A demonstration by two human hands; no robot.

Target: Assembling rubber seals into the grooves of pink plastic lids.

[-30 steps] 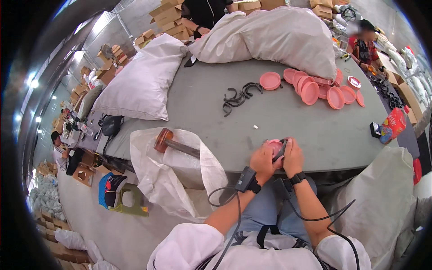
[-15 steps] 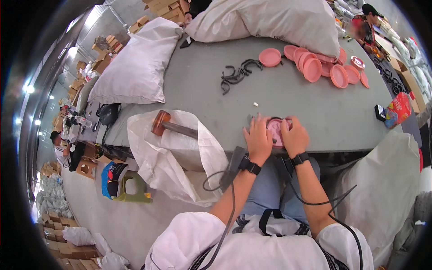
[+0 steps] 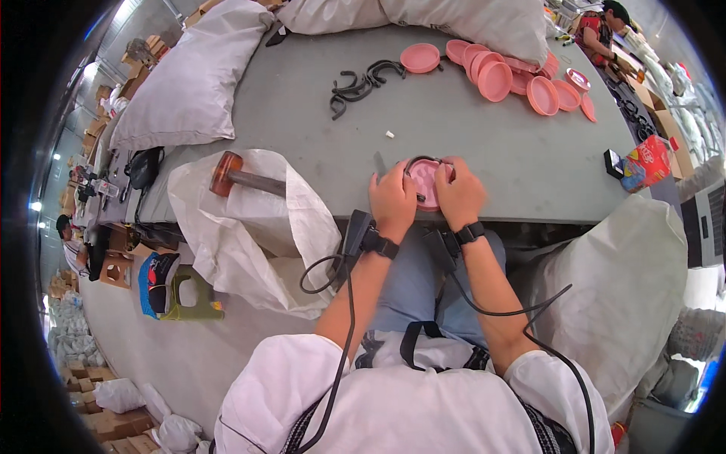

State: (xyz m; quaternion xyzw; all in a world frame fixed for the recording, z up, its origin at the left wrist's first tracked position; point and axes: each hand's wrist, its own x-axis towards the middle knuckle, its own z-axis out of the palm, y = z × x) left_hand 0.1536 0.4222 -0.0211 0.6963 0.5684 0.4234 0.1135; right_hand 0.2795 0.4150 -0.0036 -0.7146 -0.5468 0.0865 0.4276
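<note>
At the table's near edge, between my hands, is a round pink dish [image 3: 428, 185] with a raised rim. A black curved strip [image 3: 421, 158] runs along the upper left of its rim. My left hand [image 3: 394, 198] grips the strip against the dish's left side, fingers bent. On the other side my right hand [image 3: 462, 195] is closed on the dish's right rim, its thumb and fingertips reaching over the inside. Farther off lie several loose black curved strips [image 3: 352, 90] and a spread pile of pink dishes [image 3: 495, 81].
A mallet [image 3: 226, 174] rests on an open white sack [image 3: 261, 227] left of my hands. Full white sacks [image 3: 189, 83] line the far side. A small white piece [image 3: 389, 135] lies beyond my left hand. A red pouch [image 3: 648, 163] stands at the right; another person [image 3: 597, 34] works beyond.
The whole view has shifted, so the table and things appear farther left and higher. My hands stay at the pink dish, with the black strip now showing more clearly along its rim.
</note>
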